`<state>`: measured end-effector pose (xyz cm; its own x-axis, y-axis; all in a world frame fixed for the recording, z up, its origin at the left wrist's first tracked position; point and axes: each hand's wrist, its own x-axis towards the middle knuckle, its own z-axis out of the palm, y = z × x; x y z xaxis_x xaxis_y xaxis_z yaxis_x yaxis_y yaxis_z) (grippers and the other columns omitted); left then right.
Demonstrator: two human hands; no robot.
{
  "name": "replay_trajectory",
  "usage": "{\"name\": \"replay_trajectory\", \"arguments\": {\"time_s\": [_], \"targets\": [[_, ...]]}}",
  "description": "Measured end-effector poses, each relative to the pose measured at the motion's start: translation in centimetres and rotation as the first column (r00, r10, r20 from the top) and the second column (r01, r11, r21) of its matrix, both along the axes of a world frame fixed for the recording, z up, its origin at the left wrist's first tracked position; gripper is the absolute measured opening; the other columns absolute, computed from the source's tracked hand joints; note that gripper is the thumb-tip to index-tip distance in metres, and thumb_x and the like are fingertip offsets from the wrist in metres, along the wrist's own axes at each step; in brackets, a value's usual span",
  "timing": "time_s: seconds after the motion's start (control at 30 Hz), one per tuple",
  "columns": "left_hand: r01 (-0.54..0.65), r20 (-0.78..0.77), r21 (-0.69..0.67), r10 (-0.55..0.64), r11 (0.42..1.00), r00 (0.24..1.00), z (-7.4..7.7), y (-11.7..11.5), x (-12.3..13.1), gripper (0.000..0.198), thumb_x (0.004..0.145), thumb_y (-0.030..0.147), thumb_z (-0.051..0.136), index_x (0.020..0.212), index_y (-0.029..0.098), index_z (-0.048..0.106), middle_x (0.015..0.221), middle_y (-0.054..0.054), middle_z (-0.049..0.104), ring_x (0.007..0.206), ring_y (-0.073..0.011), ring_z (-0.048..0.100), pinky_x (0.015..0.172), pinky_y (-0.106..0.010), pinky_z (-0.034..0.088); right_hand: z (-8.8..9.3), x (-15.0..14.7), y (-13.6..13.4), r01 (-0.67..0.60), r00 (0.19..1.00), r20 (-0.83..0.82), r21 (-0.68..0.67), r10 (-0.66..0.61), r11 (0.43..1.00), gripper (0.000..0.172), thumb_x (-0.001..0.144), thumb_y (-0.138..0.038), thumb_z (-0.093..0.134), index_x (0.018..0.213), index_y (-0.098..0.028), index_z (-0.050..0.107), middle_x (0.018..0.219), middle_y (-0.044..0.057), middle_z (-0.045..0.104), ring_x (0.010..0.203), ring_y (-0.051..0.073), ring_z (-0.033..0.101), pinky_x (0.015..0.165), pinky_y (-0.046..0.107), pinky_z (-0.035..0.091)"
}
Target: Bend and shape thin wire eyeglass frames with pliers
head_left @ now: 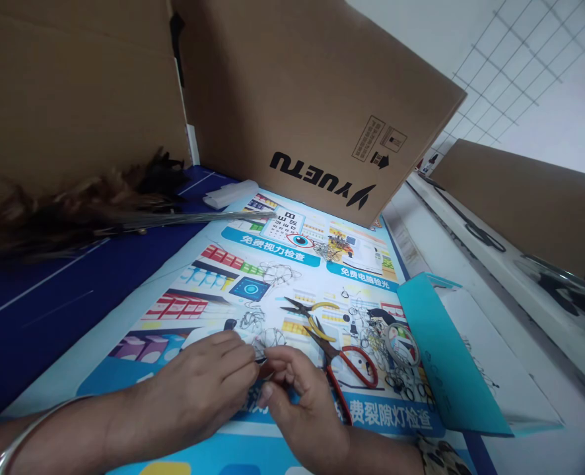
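Note:
My left hand (201, 389) and my right hand (305, 406) meet at the near middle of the printed mat (168, 389), fingertips almost touching. Both have their fingers bent in a pinch. Whatever lies between them is hidden or too small to name. Just beyond the fingers lies a tangle of thin wire pieces (269, 339). Right of them rest pliers with yellow handles (317, 318), jaws apart, and a red-handled cutting tool (359, 366), partly behind my right hand. Further right are a clear roll of tape (402, 344) and many small dark rings and wire loops (374, 330).
A turquoise box (451, 359) with a white inside stands at the right. Brown feathers (65, 204) with long thin stems (198, 218) lie at the left. A large cardboard box (317, 99) walls off the back, another cardboard panel (74, 86) the left. Small beaded pieces (328, 251) lie further back.

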<state>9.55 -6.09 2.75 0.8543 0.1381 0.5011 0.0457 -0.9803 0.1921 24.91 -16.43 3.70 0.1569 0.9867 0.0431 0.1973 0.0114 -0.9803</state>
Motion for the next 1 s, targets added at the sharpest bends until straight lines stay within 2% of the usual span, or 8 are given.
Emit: {"name": "replay_trajectory", "arguments": {"time_s": [0.2, 0.37, 0.57, 0.8, 1.0], "targets": [[-0.034, 0.004, -0.180, 0.036, 0.983, 0.999, 0.3, -0.1, 0.1, 0.017, 0.087, 0.008, 0.042, 0.076, 0.018, 0.050, 0.069, -0.003, 0.054, 0.063, -0.0176, 0.046, 0.057, -0.031, 0.033, 0.4, 0.1, -0.1, -0.014, 1.000, -0.017, 0.003, 0.014, 1.000, 0.032, 0.077, -0.010, 0.054, 0.108, -0.017, 0.057, 0.091, 0.007, 0.067, 0.081, 0.017, 0.062, 0.072, 0.030, 0.052], [-0.098, 0.032, -0.294, 0.112, 0.951, 0.993, 0.1, -0.2, 0.1, 0.018, 0.086, 0.008, 0.041, 0.074, 0.018, 0.048, 0.067, -0.001, 0.052, 0.063, -0.0164, 0.046, 0.057, -0.029, 0.032, -0.1, 0.2, -0.3, -0.009, 1.000, -0.014, 0.079, 0.010, 0.997, 0.034, 0.079, -0.013, 0.055, 0.113, -0.019, 0.054, 0.093, 0.007, 0.066, 0.083, 0.016, 0.063, 0.073, 0.029, 0.052], [-0.088, 0.053, -0.398, 0.119, 0.913, 0.991, 0.1, -0.1, 0.1, 0.019, 0.088, 0.009, 0.040, 0.074, 0.017, 0.049, 0.069, -0.001, 0.053, 0.063, -0.0144, 0.047, 0.057, -0.027, 0.034, -0.3, 0.3, -0.5, 0.001, 1.000, -0.005, 0.110, -0.001, 0.994, 0.036, 0.079, -0.012, 0.056, 0.115, -0.021, 0.053, 0.094, 0.006, 0.066, 0.077, 0.015, 0.062, 0.072, 0.029, 0.052], [-0.130, -0.001, -0.593, 0.161, 0.794, 0.987, 0.7, 0.1, 0.5, 0.018, 0.085, 0.015, 0.041, 0.071, 0.017, 0.052, 0.065, 0.001, 0.052, 0.058, -0.0116, 0.049, 0.053, -0.023, 0.036, -0.2, 0.4, -0.4, -0.019, 1.000, 0.027, 0.140, 0.016, 0.990, 0.037, 0.080, -0.011, 0.055, 0.115, -0.021, 0.052, 0.096, 0.006, 0.066, 0.080, 0.015, 0.062, 0.075, 0.030, 0.052], [-0.132, -0.062, -0.693, 0.124, 0.708, 0.990, 1.1, 0.5, 0.5, 0.020, 0.087, 0.019, 0.039, 0.069, 0.017, 0.050, 0.067, 0.001, 0.054, 0.061, -0.0120, 0.051, 0.055, -0.022, 0.039, 0.2, 0.3, -0.3, -0.008, 0.999, 0.039, 0.148, 0.002, 0.989, 0.039, 0.076, -0.009, 0.056, 0.113, -0.021, 0.052, 0.090, 0.005, 0.065, 0.078, 0.015, 0.061, 0.072, 0.029, 0.051]]}}
